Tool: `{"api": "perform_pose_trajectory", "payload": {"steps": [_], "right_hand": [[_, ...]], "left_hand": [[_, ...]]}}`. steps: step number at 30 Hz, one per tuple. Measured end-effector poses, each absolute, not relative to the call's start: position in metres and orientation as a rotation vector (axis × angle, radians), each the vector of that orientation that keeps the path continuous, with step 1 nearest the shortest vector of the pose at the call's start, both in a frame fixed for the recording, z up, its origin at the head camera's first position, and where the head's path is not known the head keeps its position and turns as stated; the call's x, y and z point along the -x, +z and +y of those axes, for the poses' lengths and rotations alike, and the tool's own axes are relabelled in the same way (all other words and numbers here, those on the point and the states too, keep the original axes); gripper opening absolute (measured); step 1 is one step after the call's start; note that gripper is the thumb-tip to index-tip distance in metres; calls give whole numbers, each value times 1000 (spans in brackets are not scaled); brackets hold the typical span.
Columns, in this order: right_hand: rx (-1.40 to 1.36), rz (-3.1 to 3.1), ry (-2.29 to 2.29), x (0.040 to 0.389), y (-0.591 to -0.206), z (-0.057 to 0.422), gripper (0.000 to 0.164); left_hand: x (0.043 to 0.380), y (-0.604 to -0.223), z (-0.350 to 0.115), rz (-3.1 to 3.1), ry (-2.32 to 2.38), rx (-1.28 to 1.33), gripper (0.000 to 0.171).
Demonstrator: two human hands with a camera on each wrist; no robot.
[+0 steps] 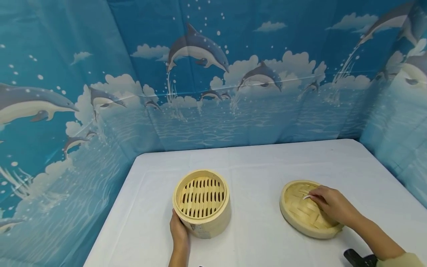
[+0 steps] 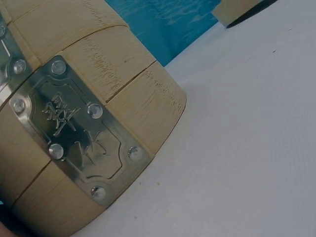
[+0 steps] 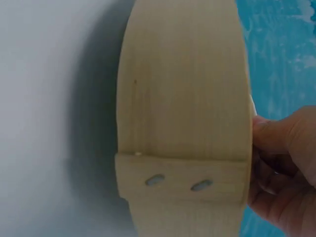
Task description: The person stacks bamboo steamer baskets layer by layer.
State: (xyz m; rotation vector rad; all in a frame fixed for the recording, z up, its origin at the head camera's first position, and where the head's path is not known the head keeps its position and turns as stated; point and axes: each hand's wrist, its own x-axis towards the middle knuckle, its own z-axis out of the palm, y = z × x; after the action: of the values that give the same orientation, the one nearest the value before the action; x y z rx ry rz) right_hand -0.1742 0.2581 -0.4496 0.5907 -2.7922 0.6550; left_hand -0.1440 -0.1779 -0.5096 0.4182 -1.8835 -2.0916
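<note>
A round bamboo steamer [image 1: 218, 218] stands left of centre on the white table, its slatted rack facing up. My left hand [image 1: 179, 230] rests against its front left wall; part of that hand is hidden behind the wall. Up close in the left wrist view, a riveted metal plate [image 2: 84, 133] with engraved characters covers the steamer's side seam. To the right is a woven bamboo lid [image 1: 297, 207], tilted, with a broad shadow beside it. My right hand [image 1: 328, 204] pinches the small pale handle [image 1: 307, 197] on its top. Two staples show on the lid's rim [image 3: 182, 98].
A white cloth covers the table [image 1: 253, 207]. Behind and at both sides hangs a blue dolphin-print curtain [image 1: 233, 126]. Black gear [image 1: 358, 257] shows near my right wrist, at the bottom edge of the head view.
</note>
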Motion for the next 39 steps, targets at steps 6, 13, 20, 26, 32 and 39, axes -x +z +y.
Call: {"api": "perform_pose_trajectory", "payload": {"steps": [6,13,20,26,32,39], "right_hand": [[-689,-2738,718,194,-408,228,11],[-753,-2741,912,215,-353,164,13],[-865,-2715,993,227,-329,96,13],[-938,-2711,1011,226,-326,55,13],[-950,-2725,1037,219,-330,23,12],[-958,-2746,1047,210,-331,-3,11]], "left_hand": [[143,-508,-177,-1881,-2088,-440,54],[144,-507,-177,-1871,-2099,-435,54],[144,-508,-179,-1880,-2099,-446,54],[143,-505,-179,-1874,-2107,-450,52],[142,-505,-179,-1884,-2110,-439,54],[141,-507,-178,-1871,-2111,-426,54]]}}
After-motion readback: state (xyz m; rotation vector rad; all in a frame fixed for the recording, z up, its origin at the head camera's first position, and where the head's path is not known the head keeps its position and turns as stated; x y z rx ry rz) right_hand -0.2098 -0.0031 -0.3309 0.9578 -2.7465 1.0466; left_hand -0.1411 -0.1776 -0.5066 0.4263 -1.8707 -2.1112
